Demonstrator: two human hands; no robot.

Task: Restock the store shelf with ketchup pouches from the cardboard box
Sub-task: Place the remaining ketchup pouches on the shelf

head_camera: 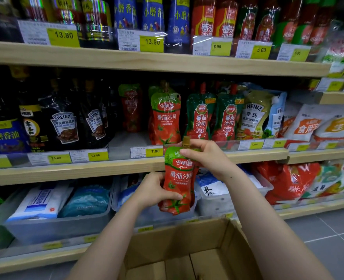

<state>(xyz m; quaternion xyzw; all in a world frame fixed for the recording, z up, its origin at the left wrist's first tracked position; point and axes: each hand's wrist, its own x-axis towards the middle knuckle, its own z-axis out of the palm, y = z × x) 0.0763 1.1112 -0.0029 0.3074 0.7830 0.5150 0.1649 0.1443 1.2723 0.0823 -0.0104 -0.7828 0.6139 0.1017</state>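
I hold one red and green ketchup pouch upright in front of the middle shelf. My left hand grips its lower left side. My right hand pinches its top by the gold cap. Matching ketchup pouches stand on the middle shelf just above, behind the 7.90 price tag, with a gap to their left. The open cardboard box sits below my arms; the part of its inside that shows is bare.
Dark Heinz sauce pouches stand left of the gap, green ketchup pouches to the right. Grey bins with salt bags fill the shelf below. Bottles line the top shelf. Grey tiled floor lies at the lower right.
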